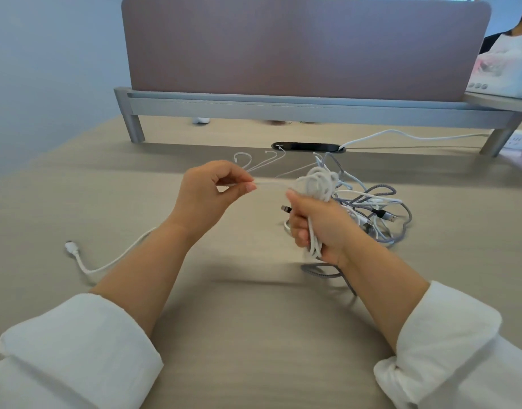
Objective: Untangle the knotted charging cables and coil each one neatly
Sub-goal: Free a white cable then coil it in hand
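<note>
White charging cable (315, 184) is bunched in loops above the right hand (318, 228), whose fingers curl tight around the bundle. The left hand (209, 196) pinches one strand of it between thumb and fingertip, pulled taut across to the loops. A white tail runs out from under the left wrist to a white plug (69, 247) lying on the pale wood counter (253, 335). Just beyond the right hand, a knotted heap of grey braided and white cables (380, 202) rests on the counter.
</note>
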`<act>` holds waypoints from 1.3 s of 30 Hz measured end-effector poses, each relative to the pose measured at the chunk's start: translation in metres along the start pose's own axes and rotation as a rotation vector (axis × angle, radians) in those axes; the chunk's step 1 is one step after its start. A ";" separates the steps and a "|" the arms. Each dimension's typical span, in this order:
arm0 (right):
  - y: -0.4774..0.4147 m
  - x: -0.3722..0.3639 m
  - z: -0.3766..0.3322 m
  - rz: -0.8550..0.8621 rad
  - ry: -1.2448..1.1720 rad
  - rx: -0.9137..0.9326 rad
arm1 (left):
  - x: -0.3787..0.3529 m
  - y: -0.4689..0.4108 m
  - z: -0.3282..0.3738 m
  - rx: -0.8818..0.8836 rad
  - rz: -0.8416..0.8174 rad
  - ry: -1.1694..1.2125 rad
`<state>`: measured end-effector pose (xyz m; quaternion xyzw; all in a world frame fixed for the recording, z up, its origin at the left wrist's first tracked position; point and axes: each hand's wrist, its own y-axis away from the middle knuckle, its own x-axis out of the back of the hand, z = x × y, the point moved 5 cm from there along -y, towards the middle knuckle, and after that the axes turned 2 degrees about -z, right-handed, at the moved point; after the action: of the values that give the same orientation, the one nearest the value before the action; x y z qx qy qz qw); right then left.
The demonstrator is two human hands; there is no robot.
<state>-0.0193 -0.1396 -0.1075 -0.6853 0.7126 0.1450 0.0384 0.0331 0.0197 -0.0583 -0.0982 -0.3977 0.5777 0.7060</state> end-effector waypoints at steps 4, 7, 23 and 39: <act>-0.002 0.007 -0.004 0.092 -0.162 0.047 | 0.000 0.000 -0.013 0.161 0.079 0.089; -0.003 0.003 0.000 0.080 -0.093 0.052 | -0.013 0.005 -0.013 0.246 0.062 0.209; -0.005 0.015 -0.005 0.315 0.000 0.253 | -0.059 0.022 0.008 0.292 -0.400 0.313; 0.001 0.004 -0.003 -0.128 0.015 0.015 | -0.022 0.008 -0.018 0.300 -0.514 0.046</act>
<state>-0.0199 -0.1443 -0.1051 -0.7301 0.6688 0.1318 0.0473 0.0391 0.0083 -0.0847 0.0978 -0.3035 0.4300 0.8446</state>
